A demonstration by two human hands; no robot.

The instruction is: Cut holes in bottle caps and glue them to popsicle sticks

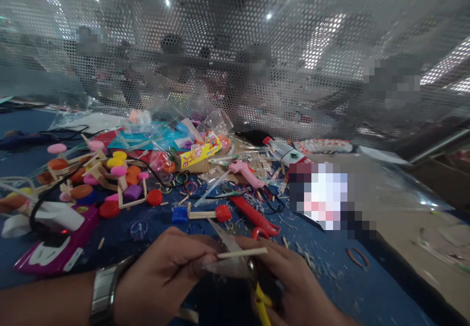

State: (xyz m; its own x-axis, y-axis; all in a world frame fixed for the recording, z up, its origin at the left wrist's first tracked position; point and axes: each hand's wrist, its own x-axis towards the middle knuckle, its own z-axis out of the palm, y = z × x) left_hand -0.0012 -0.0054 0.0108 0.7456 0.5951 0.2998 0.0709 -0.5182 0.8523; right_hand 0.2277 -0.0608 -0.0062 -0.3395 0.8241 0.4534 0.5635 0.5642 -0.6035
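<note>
My left hand (163, 277), with a metal watch (105, 287) on the wrist, pinches one end of a thin wooden stick (255, 252). Scissors (226, 267) with yellow handles are gripped in my right hand (293, 277), their blades parted and pointing left. The stick lies across the blades, its free end reaching toward my right fingers. Just beyond my hands lies a small stick piece (202, 214) with a blue cap at one end and a red cap at the other. My right fingers partly hide the scissor handles.
Stick-and-cap models (119, 174) crowd the left, near a magenta power strip (62, 245). Ahead lie a pink glue gun (244, 170), a red-handled cutter (253, 214), a bottle (288, 153) and a yellow wrapper (201, 152). A perforated screen (227, 22) stands behind, people beyond it.
</note>
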